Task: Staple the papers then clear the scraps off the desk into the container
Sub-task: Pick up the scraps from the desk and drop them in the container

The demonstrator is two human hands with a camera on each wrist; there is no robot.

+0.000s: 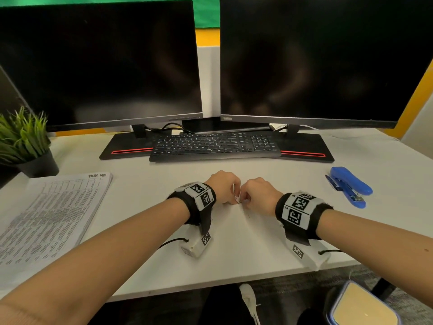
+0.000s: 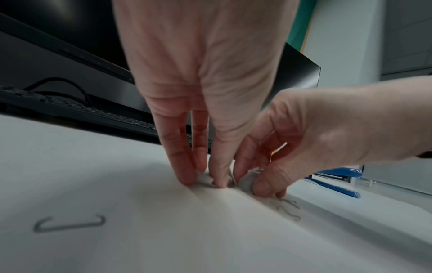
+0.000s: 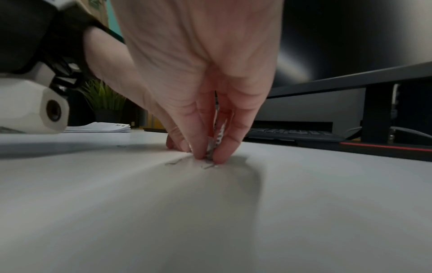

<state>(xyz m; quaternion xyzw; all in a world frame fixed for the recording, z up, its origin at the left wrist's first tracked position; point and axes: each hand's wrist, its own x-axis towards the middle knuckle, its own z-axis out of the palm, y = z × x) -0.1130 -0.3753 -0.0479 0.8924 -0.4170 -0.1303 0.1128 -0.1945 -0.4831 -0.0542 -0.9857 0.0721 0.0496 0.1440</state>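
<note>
Near the middle of the white table (image 1: pixel 234 259), the left hand (image 1: pixel 223 185) and right hand (image 1: pixel 259 192) meet with fingertips down on the surface. Both have their fingers curled together, pinching small paper scraps (image 1: pixel 237 198) printed with dark text too small to read. Loose bent staples (image 2: pixel 70 224) lie on the table close to the hands.

The stapled stack of papers (image 1: pixel 50 212) sits at the left of the head view, a handwritten note at its top right corner that cannot be read for sure. The blue stapler (image 1: pixel 350 186) lies at the right, well apart from the hands. A container (image 1: pixel 362 306) with a blue rim shows at the lower right, below the table edge.

The right monitor (image 1: pixel 323 59) carries the mark "ThinkVision" on its lower left bezel.
</note>
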